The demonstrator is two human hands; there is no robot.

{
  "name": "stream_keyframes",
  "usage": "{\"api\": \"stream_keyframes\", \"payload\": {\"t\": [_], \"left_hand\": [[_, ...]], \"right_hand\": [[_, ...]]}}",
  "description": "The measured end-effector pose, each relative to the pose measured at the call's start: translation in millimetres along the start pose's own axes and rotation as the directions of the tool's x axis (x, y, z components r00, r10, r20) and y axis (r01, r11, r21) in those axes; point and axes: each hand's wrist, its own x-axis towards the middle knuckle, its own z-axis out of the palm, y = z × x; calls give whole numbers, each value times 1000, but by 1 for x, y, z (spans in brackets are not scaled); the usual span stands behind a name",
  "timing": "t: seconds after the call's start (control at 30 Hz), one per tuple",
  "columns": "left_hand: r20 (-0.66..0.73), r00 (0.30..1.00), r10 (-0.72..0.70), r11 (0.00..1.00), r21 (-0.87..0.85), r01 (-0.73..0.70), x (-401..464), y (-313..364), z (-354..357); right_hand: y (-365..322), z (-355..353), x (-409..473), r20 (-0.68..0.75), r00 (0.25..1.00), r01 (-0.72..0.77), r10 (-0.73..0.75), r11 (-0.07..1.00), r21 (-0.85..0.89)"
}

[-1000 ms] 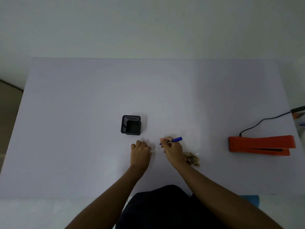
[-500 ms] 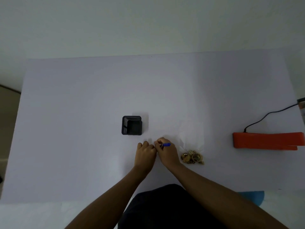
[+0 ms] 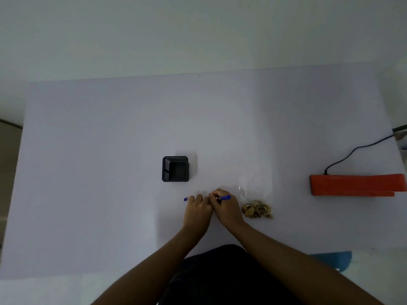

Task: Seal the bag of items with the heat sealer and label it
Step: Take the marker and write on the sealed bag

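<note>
2 bare forearms reach forward from the bottom of the view, converging toward the middle, so the 2 hands meet side by side with their inner edges touching. The left hand [image 3: 197, 209] lies knuckles up, fingers curled under, and pinches a small blue cap [image 3: 186, 199] that pokes out past its fingertips on the left. The right hand [image 3: 224, 206] is also knuckles up, angled slightly leftward, its fingers and thumb curled round a blue pen [image 3: 223, 198] that lies across the top of the hand with its blue end pointing right. Both wrists are straight, in line with their forearms.
</note>
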Motion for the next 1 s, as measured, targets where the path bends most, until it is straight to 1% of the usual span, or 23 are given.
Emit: {"api": "stream_keyframes", "payload": {"t": [0.17, 0.23, 0.37, 0.7, 1.0], "left_hand": [[97, 995, 1, 999, 50, -6, -4, 5, -10], [89, 996, 10, 996, 83, -17, -4, 5, -10], [117, 993, 22, 992, 121, -36, -6, 4, -15], [123, 992, -2, 995, 98, -11, -6, 6, -17], [127, 992, -18, 994, 105, 5, -4, 8, -19]], "right_hand": [[3, 1, -4, 16, 1000, -2, 2, 999, 37], [5, 2, -5, 19, 1000, 4, -5, 998, 58], [4, 2, -5, 12, 1000, 12, -13, 997, 74], [5, -1, 2, 42, 999, 17, -20, 997, 70], [6, 1, 1, 15, 1000, 1, -2, 998, 59]]}}
